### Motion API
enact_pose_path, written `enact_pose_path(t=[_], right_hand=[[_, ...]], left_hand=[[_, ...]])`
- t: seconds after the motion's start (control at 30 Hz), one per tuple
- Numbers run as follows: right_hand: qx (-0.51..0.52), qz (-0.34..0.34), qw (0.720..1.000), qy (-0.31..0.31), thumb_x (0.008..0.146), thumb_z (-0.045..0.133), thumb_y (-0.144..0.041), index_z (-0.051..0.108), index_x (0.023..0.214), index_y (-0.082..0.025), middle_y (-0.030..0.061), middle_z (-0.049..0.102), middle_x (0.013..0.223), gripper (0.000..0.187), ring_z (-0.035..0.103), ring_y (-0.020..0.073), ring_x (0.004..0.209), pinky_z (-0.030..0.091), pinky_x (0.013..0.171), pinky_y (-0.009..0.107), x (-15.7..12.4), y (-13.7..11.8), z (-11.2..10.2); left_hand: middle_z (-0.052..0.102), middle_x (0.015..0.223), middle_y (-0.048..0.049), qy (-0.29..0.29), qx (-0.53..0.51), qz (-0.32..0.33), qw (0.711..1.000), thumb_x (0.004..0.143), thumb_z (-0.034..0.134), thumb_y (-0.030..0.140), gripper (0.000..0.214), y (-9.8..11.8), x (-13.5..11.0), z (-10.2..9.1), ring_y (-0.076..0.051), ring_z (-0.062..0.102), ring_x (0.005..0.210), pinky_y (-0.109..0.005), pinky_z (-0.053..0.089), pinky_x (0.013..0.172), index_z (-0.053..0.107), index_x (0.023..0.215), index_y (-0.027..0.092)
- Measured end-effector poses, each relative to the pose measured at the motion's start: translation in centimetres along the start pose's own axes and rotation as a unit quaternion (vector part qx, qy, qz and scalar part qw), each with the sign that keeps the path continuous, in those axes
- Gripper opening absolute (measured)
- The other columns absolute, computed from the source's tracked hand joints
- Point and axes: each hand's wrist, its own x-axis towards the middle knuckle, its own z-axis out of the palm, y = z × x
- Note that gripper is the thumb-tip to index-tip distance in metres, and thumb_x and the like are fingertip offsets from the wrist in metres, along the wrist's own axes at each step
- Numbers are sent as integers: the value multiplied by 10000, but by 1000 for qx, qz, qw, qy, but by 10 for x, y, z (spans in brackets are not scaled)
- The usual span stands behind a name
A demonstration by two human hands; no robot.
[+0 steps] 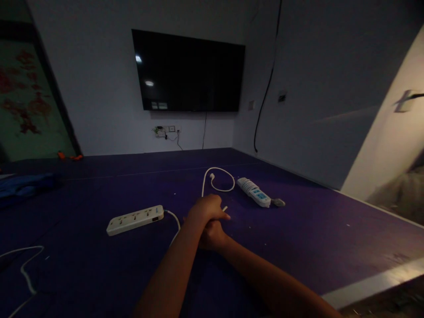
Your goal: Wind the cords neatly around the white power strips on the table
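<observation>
A white power strip (135,220) lies flat to the left of my hands, and its white cable (175,218) curves from its end towards them. My left hand (209,207) is closed on the cable, with a short piece of it poking out beside the thumb. Just below and against it, my right hand (213,235) is also closed on the cable; its fingers are partly hidden behind the left wrist. Beyond the hands the cable runs on in a loop that ends in a white plug (212,176).
Right of the loop lies a second power strip (260,195) wrapped in its own cable. Another white cable (26,274) rests at the lower left, with blue cloth (24,185) behind. A television (192,73) hangs on the wall beyond the purple surface (298,238).
</observation>
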Motion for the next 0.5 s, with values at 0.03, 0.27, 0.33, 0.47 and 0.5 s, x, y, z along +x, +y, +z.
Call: enact_pose_path(t=[0.03, 0.27, 0.33, 0.47, 0.5], right_hand=[[-1, -17, 1000, -8, 775, 520, -318, 661, 925, -190, 53, 680, 738, 242, 629, 188, 648, 515, 651, 332, -1, 0, 2], [-30, 4, 999, -14, 810, 501, -270, 640, 1000, -222, 83, 676, 957, 240, 604, 213, 971, 481, 847, 384, 21, -18, -14], [-62, 50, 997, 4, 811, 527, -250, 616, 1066, -282, 54, 648, 1087, 272, 557, 218, 1087, 430, 935, 400, 25, -21, -21], [-141, 227, 956, 121, 800, 579, -268, 531, 1184, -286, 93, 530, 1279, 387, 437, 284, 1235, 334, 1004, 503, 36, -2, -26], [-165, 276, 935, 149, 799, 587, -293, 473, 1253, -252, 131, 464, 1342, 470, 391, 305, 1270, 315, 1008, 529, 40, 8, -27]], left_hand=[[687, 969, -169, -2, 1, 0, 1000, 634, 728, 344, 390, 0, 3, 2, -263, 640, 841, -283, 427, 624, 664, 930, 98], [567, 520, 4, 30, -162, 87, 983, 808, 535, 332, 280, -28, 9, -16, -108, 517, 474, -215, 369, 462, 574, 596, 153], [526, 487, 26, 148, -312, 120, 931, 814, 512, 303, 249, -39, 5, -29, -97, 496, 434, -212, 391, 458, 555, 617, 158], [580, 584, 6, 342, -542, 190, 744, 790, 567, 388, 252, -57, -11, -57, -108, 578, 526, -257, 508, 581, 555, 697, 154], [590, 600, 1, 375, -566, 210, 703, 779, 585, 409, 269, -59, -16, -63, -114, 592, 553, -273, 524, 614, 554, 699, 154]])
